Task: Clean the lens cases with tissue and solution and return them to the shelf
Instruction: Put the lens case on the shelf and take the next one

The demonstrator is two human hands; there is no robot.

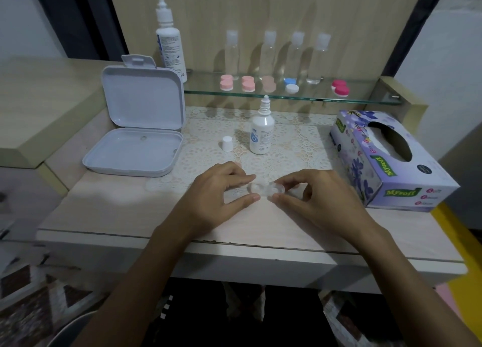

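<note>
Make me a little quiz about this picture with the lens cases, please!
1. True or false: the small solution bottle on the lace mat still has its cap on.
2. How many lens cases sit on the glass shelf?
3. What do the left hand and right hand hold between them? A) a tissue B) a clear lens case C) the white cap

Key:
1. False. Its white cap stands on the mat beside it.
2. Five: three pink, one blue and white, one red and white.
3. B. Both hands pinch the clear lens case, one at each end, just above the table.
</note>
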